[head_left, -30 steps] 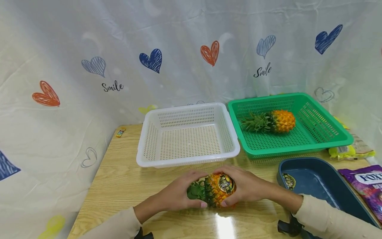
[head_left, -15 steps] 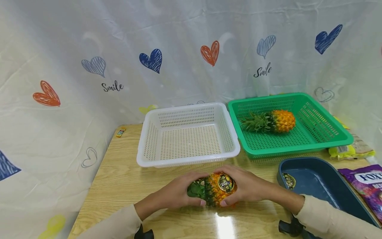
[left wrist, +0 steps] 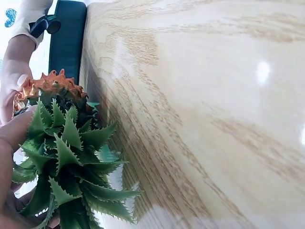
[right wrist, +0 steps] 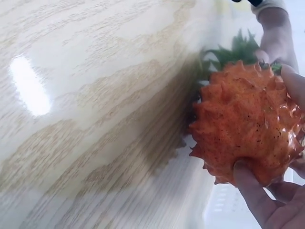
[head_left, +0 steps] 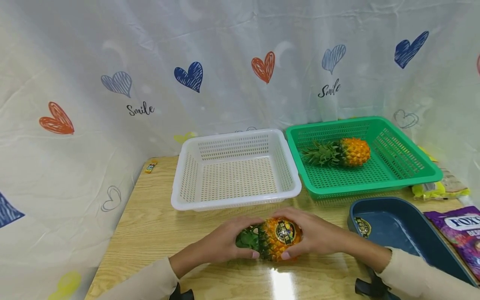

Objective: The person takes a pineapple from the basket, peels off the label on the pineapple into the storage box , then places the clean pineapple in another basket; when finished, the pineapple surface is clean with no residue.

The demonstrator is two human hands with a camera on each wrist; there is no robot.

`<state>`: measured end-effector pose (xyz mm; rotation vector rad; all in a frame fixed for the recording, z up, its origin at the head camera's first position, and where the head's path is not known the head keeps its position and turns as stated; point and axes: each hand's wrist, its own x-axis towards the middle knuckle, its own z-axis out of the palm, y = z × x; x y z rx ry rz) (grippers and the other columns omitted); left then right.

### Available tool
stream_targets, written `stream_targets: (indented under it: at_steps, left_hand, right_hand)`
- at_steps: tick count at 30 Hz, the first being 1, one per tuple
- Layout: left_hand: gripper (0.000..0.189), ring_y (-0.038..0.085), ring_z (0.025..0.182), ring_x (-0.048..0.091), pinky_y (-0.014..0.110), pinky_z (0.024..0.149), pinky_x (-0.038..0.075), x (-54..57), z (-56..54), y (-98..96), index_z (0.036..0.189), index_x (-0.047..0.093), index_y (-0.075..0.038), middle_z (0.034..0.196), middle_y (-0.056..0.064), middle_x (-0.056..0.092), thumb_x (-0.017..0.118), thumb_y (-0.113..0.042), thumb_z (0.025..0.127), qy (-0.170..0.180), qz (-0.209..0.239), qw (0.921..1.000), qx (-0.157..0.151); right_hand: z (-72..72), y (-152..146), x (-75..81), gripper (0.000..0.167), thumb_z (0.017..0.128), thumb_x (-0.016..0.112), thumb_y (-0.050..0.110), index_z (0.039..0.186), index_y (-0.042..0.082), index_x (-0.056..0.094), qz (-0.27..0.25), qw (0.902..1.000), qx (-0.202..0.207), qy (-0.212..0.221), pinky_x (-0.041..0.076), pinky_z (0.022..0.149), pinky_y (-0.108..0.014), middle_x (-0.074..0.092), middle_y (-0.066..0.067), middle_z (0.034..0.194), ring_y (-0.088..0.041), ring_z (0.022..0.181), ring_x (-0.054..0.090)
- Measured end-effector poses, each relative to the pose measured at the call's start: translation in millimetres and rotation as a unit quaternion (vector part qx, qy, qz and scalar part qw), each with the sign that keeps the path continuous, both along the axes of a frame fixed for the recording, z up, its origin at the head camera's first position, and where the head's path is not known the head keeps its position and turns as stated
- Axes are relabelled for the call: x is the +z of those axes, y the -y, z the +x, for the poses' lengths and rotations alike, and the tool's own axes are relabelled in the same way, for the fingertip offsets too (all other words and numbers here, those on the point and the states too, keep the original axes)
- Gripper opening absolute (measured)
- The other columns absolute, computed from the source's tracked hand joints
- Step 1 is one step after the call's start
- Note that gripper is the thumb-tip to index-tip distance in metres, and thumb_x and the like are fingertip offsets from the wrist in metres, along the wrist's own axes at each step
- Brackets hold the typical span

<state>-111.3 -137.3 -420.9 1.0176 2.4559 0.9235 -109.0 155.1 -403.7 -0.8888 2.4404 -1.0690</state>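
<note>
A small pineapple [head_left: 273,246] lies sideways low over the wooden table, its green leaves to the left and a round black-and-gold sticker [head_left: 286,232] on its orange body. My left hand [head_left: 229,240] grips it around the leafy crown [left wrist: 66,152], thumb on the near side. Around the opposite end curves my right hand [head_left: 320,234]; in the right wrist view its fingers meet the bumpy orange base [right wrist: 248,124]. Both palms hide parts of the fruit. Behind it, a second pineapple [head_left: 355,152] rests in a green basket [head_left: 356,186].
A white basket [head_left: 236,203] stands at the back, left of the green one. On the right are a dark blue tray [head_left: 399,225] with a loose sticker [head_left: 363,227] and a purple candy bag [head_left: 457,227]. A small wrapped sweet [head_left: 151,167] lies at the far left corner.
My right hand has shifted slightly to the right along the pineapple, toward its base end. The left hand has stayed almost still on the crown.
</note>
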Motion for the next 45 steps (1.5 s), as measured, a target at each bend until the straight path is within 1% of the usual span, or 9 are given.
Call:
stream_targets:
  at_steps: [3,8,11,16,19,23,27,37,45]
  left_hand:
    - [0.078,0.019,0.136,0.048,0.047,0.107,0.046,-0.4,0.6,-0.5,0.154,0.037,-0.036,0.151,-0.005,0.048,0.073,-0.055,0.087,-0.003,-0.006,1.0000,0.002]
    - [0.078,0.020,0.139,0.047,0.050,0.110,0.043,-0.5,0.9,-1.6,0.153,0.038,-0.035,0.152,-0.006,0.047,0.074,-0.054,0.087,-0.009,-0.013,0.9999,0.002]
    - [0.078,0.020,0.140,0.046,0.050,0.110,0.042,0.0,0.8,-2.0,0.154,0.038,-0.034,0.153,-0.006,0.046,0.073,-0.054,0.088,-0.007,-0.012,0.9999,0.000]
    - [0.078,0.020,0.140,0.045,0.051,0.110,0.042,1.5,0.7,-1.9,0.154,0.037,-0.034,0.153,-0.006,0.046,0.073,-0.052,0.088,0.000,-0.008,1.0000,-0.003]
    - [0.078,0.020,0.140,0.045,0.050,0.111,0.041,1.6,0.8,-2.0,0.154,0.037,-0.034,0.153,-0.006,0.046,0.074,-0.051,0.088,-0.003,-0.008,0.9999,-0.005]
    - [0.078,0.019,0.140,0.046,0.050,0.111,0.042,1.0,0.7,-1.7,0.154,0.037,-0.033,0.153,-0.006,0.046,0.074,-0.052,0.088,-0.005,-0.009,0.9999,-0.006]
    - [0.077,0.019,0.140,0.045,0.049,0.110,0.042,0.1,-0.1,-1.5,0.154,0.037,-0.035,0.153,-0.007,0.046,0.072,-0.053,0.089,0.001,-0.007,0.9999,-0.007]
    - [0.076,0.018,0.140,0.046,0.049,0.111,0.042,-1.4,0.7,-0.3,0.154,0.037,-0.035,0.152,-0.007,0.046,0.073,-0.052,0.089,0.006,0.001,1.0000,-0.007]
    - [0.076,0.018,0.139,0.046,0.049,0.109,0.043,-0.9,1.2,-0.3,0.154,0.036,-0.035,0.152,-0.006,0.047,0.074,-0.049,0.089,0.005,-0.003,1.0000,-0.008]
  right_hand:
    - [0.5,-4.1,1.2,0.083,0.076,0.085,0.052,0.145,0.024,0.048,-0.013,0.9997,-0.001,0.020,0.054,0.085,-0.029,0.051,-0.004,0.142,-0.022,0.116,0.058]
    - [0.3,-13.7,6.7,0.086,0.075,0.087,0.047,0.146,0.023,0.047,-0.031,0.9980,-0.019,0.052,0.056,0.083,-0.031,0.048,-0.008,0.145,-0.032,0.125,0.052]
    - [-1.0,-19.3,12.1,0.084,0.075,0.088,0.045,0.145,0.025,0.048,-0.036,0.9976,-0.028,0.053,0.055,0.082,-0.032,0.049,-0.006,0.145,-0.034,0.126,0.049]
    - [-1.9,-25.5,20.0,0.075,0.078,0.086,0.042,0.141,0.022,0.052,-0.052,0.9970,-0.033,0.047,0.055,0.077,-0.031,0.052,-0.009,0.141,-0.036,0.119,0.053]
    - [-2.3,-25.8,21.2,0.062,0.082,0.084,0.039,0.134,0.021,0.057,-0.063,0.9964,-0.037,0.041,0.056,0.074,-0.031,0.057,-0.010,0.134,-0.031,0.111,0.057]
    - [-3.2,-22.7,19.1,0.045,0.088,0.079,0.037,0.126,0.021,0.063,-0.066,0.9963,-0.049,0.027,0.056,0.072,-0.031,0.063,-0.006,0.123,-0.018,0.101,0.061]
    - [-5.2,-18.3,15.6,0.035,0.091,0.075,0.035,0.121,0.018,0.067,-0.067,0.9962,-0.056,0.009,0.056,0.070,-0.031,0.066,-0.004,0.118,-0.010,0.093,0.062]
    - [-11.0,-9.3,13.4,0.035,0.087,0.079,0.041,0.112,0.017,0.072,-0.040,0.9976,-0.057,-0.007,0.052,0.063,-0.027,0.067,-0.001,0.110,-0.006,0.083,0.059]
    - [-12.6,-6.9,16.8,0.035,0.085,0.080,0.042,0.110,0.018,0.074,-0.028,0.9990,-0.035,0.004,0.051,0.070,-0.027,0.068,0.003,0.108,-0.006,0.079,0.058]
